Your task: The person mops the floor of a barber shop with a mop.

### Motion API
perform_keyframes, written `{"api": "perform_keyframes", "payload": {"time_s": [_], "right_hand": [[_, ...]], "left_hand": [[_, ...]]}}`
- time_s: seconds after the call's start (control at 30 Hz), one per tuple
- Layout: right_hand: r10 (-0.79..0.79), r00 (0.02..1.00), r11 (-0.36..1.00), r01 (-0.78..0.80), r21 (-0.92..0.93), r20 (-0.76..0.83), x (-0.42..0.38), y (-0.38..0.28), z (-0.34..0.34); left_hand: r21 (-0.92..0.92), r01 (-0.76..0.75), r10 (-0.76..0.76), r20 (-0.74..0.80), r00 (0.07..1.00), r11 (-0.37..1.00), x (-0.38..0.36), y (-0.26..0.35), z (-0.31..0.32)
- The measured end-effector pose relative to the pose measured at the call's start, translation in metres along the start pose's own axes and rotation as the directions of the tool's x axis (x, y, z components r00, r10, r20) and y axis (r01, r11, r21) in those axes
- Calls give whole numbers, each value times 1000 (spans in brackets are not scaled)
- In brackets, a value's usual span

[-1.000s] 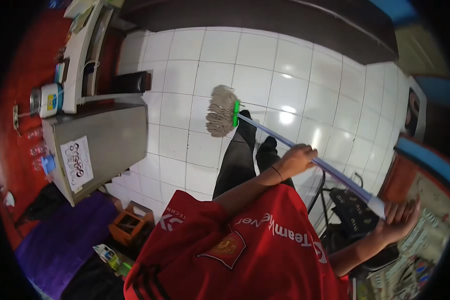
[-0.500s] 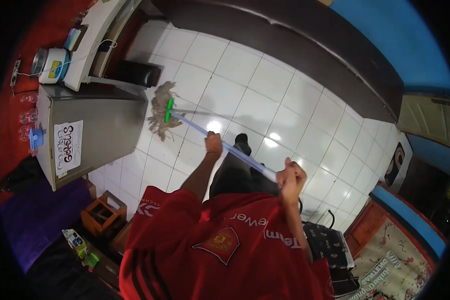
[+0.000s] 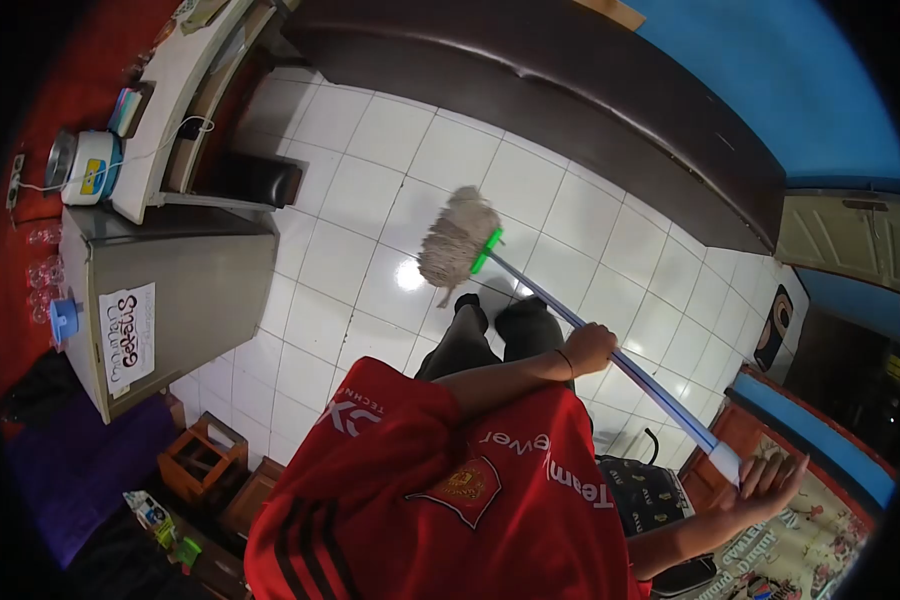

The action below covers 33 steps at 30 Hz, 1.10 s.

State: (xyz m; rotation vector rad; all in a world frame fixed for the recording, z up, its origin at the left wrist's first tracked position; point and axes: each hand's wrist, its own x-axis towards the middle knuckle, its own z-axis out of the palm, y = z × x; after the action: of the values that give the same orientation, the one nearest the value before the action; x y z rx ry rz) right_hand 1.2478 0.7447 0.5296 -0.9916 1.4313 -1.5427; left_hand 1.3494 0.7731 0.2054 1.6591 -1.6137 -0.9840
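Note:
A string mop [image 3: 457, 243] with grey-brown strands and a green clamp rests on the white tiled floor, ahead of my feet. Its blue-purple handle [image 3: 660, 397] slants down to the right, across the front of my body. My left hand [image 3: 590, 348] is wrapped round the middle of the handle. At the handle's white end cap is my right hand [image 3: 768, 482], loosely curled against it with some fingers partly stretched out.
A long dark brown bench [image 3: 530, 90] runs along the blue wall. To the left stand a grey cabinet [image 3: 185, 300] with a paper sign and a desk with a black-legged base. A wooden stool [image 3: 202, 458] is at lower left, and a black patterned bag [image 3: 640, 500] lies at my right.
The mop head has swept right, away from the grey cabinet, and its strands now trail to the left. Both hands have moved right with the handle, the right one farther out and lower.

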Motion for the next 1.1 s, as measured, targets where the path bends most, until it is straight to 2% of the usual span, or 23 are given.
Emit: {"api": "perform_keyframes", "payload": {"time_s": [0.17, 0.23, 0.3, 0.33, 0.37, 0.4, 0.43, 0.47, 0.5, 0.53, 0.57, 0.63, 0.7, 0.77, 0.8, 0.83, 0.87, 0.9, 0.93, 0.97, 1.0, 1.03, 1.1], "right_hand": [[122, 963, 955, -180, 238, 239, 33, 22, -31], [165, 915, 878, -306, 368, 367, 49, 49, -33], [230, 954, 890, -285, 356, 189, 55, 90, -15], [220, 935, 908, -301, 292, 280, 60, 125, -13], [215, 905, 923, -311, 228, 366, 64, 164, -10], [365, 901, 890, -412, 195, 236, 59, 196, 12], [302, 836, 933, -357, 37, 457, 58, 228, 28], [386, 794, 921, -303, -244, 470, 52, 261, 46], [442, 662, 865, -492, -94, 605, 45, 270, 75], [433, 660, 878, -462, -122, 614, 34, 281, 97], [423, 659, 890, -430, -150, 622, 33, 289, 115], [463, 652, 864, -481, -145, 601, 58, 278, 130], [517, 623, 809, -580, -96, 587, 96, 281, 130], [490, 748, 860, -499, -108, 447, 155, 259, 121], [406, 818, 912, -388, -130, 407, 189, 258, 103], [293, 895, 950, -230, -213, 337, 221, 245, 86], [141, 894, 958, -14, -288, 424, 259, 239, 49], [316, 930, 937, -276, -213, 187, 273, 185, 50], [166, 973, 947, -113, -300, 158, 286, 151, 41], [225, 962, 974, -227, -6, 155, 301, 124, 19], [290, 957, 946, -292, 141, 33, 303, 95, 18], [362, 929, 899, -327, 290, -73, 303, 75, 24], [273, 897, 957, -290, 4, -348, 291, 61, 49]], "left_hand": [[30, -30, 27, 77, 997, 999, 13, -14, 10], [129, -6, 7, -9, 1000, 992, 18, -40, 12], [263, 112, -96, -74, 993, 958, 20, -71, -5], [218, 298, -295, -44, 954, 930, 24, -101, -2], [359, 369, -334, -158, 929, 857, 20, -117, -20], [440, 467, -402, -238, 884, 767, 17, -130, -40], [419, 522, -502, -166, 849, 743, 11, -173, -42], [371, 627, -552, -298, 779, 685, 8, -169, -60], [245, 599, -463, -440, 770, 763, -1, -203, -53], [45, 776, -729, -315, 608, 629, 6, -199, -80], [357, 743, -639, -379, 669, 566, 8, -208, -94], [532, 705, -679, -294, 673, 469, 34, -199, -120], [578, 613, -641, -192, 743, 538, 67, -207, -108], [730, 360, -232, -276, 933, 581, 103, -194, -69], [583, 352, -381, -78, 921, 733, 133, -183, -56], [631, 243, -112, -240, 964, 736, 160, -146, -39], [343, 204, -197, -55, 979, 917, 185, -105, -36], [223, 87, -62, -117, 991, 971, 203, -76, -20], [341, 97, -116, 35, 993, 935, 227, -14, -38], [164, -103, 111, -43, 993, 981, 236, -9, -18], [260, -212, 215, 18, 977, 942, 245, 16, -26], [287, -192, 167, 111, 980, 938, 253, 30, -22], [255, -190, 160, 133, 978, 948, 259, 34, -24]]}}
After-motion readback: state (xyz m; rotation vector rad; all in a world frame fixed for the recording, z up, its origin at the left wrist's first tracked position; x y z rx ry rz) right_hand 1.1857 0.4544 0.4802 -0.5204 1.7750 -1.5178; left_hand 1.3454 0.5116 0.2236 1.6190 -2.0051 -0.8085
